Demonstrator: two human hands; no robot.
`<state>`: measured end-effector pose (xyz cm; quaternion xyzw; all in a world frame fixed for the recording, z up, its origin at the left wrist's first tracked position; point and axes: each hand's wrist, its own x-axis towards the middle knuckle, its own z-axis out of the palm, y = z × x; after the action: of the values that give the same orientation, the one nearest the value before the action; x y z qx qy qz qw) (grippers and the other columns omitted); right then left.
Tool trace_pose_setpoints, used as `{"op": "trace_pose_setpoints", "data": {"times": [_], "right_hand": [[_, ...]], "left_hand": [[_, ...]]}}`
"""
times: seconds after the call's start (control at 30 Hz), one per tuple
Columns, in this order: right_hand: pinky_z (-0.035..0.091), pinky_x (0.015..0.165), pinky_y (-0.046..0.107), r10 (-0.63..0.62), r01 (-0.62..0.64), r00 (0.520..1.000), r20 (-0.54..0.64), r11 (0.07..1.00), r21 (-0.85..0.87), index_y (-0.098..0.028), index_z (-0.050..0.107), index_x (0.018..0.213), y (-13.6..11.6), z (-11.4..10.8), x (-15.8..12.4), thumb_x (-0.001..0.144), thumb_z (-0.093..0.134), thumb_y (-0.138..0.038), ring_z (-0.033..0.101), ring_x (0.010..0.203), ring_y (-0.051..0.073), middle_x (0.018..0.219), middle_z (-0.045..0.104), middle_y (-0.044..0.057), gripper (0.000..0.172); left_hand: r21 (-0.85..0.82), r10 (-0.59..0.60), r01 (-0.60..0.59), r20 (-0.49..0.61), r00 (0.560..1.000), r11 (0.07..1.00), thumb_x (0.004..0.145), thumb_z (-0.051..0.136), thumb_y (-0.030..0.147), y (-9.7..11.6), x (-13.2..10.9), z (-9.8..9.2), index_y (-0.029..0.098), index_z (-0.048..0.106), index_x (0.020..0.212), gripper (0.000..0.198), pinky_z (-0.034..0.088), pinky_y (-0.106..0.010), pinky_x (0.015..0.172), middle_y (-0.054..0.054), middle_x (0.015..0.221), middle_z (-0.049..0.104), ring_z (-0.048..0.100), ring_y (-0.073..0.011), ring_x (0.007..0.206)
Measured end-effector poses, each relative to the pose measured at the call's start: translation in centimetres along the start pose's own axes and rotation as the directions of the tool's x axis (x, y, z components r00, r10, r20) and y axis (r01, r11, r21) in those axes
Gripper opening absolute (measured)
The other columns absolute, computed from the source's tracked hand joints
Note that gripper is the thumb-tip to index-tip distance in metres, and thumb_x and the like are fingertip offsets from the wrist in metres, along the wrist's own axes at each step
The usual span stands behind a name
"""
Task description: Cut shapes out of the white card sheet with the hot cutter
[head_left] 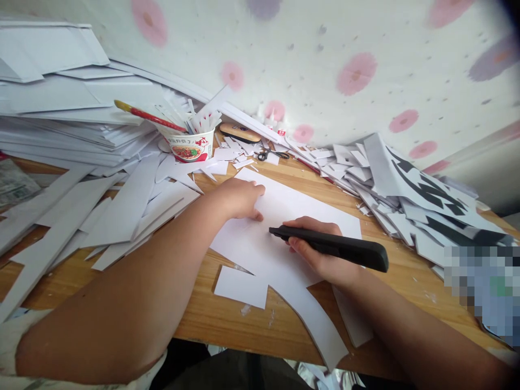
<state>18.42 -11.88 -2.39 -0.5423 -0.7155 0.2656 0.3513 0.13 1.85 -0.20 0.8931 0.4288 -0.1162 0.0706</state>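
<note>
A white foam board sheet (300,203) lies flat on the wooden table in front of me. My left hand (244,199) rests on its left part, thumb and fingers apart, pressing it down. In my right hand (314,246) is a black utility knife (333,248), its handle slanting back to the right. The knife's narrow front end is low over the middle of the sheet; whether the blade touches the board I cannot tell. Below the sheet are a small white rectangular piece (241,286) and a curved white strip (312,317).
White board offcuts (125,208) and a tall stack (73,97) fill the left. Behind stand a paper food tub (193,147) holding strips and a red-handled brush (150,116), black scissors (273,155) and glue bottles (280,125). More scraps (390,208) pile up right.
</note>
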Motion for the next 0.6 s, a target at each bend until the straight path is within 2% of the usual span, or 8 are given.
{"op": "trace_pose_setpoints", "data": {"times": [0.3,0.6], "right_hand": [[0.055,0.064,0.03,0.041,-0.043,0.998,-0.047,0.998,-0.034,-0.02,0.067,0.1,-0.6,0.1,-0.7,0.081,0.057,-0.028,0.07,0.074,0.019,0.083,0.075,0.005,0.023],[0.055,0.064,0.029,0.09,-0.09,0.996,-0.004,0.996,0.028,-0.022,0.068,0.103,-0.1,-0.5,-2.0,0.084,0.058,-0.026,0.07,0.074,0.019,0.083,0.073,0.004,0.022]], "left_hand": [[-0.006,-0.007,0.007,0.001,1.0,1.0,0.074,0.063,0.057,-0.1,0.1,0.1,0.027,0.053,0.123,0.058,0.049,-0.038,0.087,-0.006,0.138,0.053,0.06,-0.0301,0.108],[-0.012,0.012,-0.013,-0.012,1.0,1.0,0.074,0.062,0.057,-0.1,0.1,0.1,0.026,0.054,0.121,0.057,0.049,-0.038,0.086,-0.007,0.135,0.056,0.06,-0.0305,0.107]]}}
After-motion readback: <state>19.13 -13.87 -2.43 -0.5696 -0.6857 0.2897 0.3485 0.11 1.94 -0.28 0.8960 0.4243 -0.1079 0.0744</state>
